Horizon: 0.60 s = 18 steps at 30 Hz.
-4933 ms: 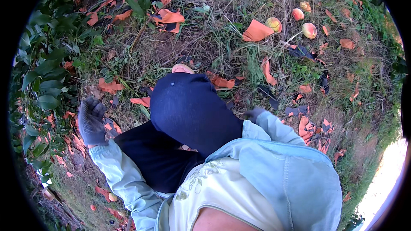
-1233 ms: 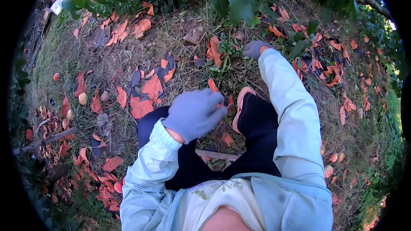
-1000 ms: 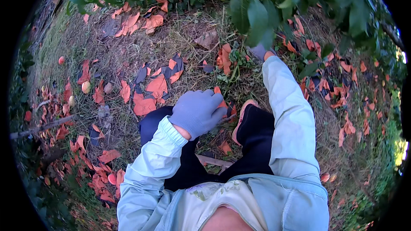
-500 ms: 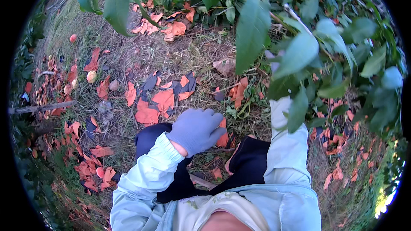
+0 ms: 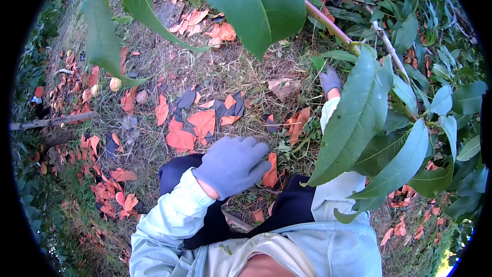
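My left hand (image 5: pixel 233 166), in a grey-purple knit glove, hovers above my dark-trousered knee. Its back faces up, the thumb stands off from loosely bent fingers, and nothing shows in it. Farther off on the right, my right hand (image 5: pixel 330 79) reaches out in a matching glove. It is next to a leafy branch (image 5: pixel 333 28), and leaves partly cover that arm. Its fingers are too small and blurred to read, and I cannot tell whether it touches the branch. A large green leaf (image 5: pixel 353 118) hangs in front of my right sleeve.
Torn orange-and-black paper pieces (image 5: pixel 200 123) litter the grassy ground. Several round fruits lie at the left, among them a pale yellow-pink fruit (image 5: pixel 115 84). A thin grey stick (image 5: pixel 51 122) juts in from the left edge. Dense foliage (image 5: pixel 456 107) fills the right side.
The leafy branch looms larger and lower in view. My right hand, mostly hidden by leaves before, now shows beside it. My left hand stays nearly in place, its fingers slightly shifted.
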Each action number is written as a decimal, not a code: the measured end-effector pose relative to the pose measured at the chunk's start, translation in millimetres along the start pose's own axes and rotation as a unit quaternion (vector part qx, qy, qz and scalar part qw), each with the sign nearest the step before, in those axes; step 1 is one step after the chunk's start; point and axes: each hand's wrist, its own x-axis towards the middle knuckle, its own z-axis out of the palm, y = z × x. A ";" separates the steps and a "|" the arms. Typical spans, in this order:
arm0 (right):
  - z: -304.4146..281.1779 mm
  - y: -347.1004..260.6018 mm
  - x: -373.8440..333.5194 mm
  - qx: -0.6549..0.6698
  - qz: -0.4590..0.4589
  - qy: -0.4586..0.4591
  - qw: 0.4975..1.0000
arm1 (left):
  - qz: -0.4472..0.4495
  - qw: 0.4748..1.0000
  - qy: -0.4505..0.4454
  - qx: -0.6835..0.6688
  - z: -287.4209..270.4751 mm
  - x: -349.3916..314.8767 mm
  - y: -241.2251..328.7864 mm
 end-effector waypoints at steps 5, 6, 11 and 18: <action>0.6 -20.4 -20.5 0.003 0.050 -0.122 0.991 | -0.024 1.000 -0.010 -0.002 6.7 -8.1 5.1; 4.6 -7.8 -15.5 0.037 0.095 -0.180 0.978 | -0.021 1.000 -0.011 0.005 7.4 -7.3 8.3; -23.2 -18.3 -65.3 0.005 0.046 -0.216 0.975 | -0.049 0.996 -0.076 0.015 0.0 -14.9 26.3; -46.4 -90.2 -129.9 -0.059 -0.096 -0.392 0.913 | -0.015 0.998 -0.060 0.005 8.5 -22.7 42.4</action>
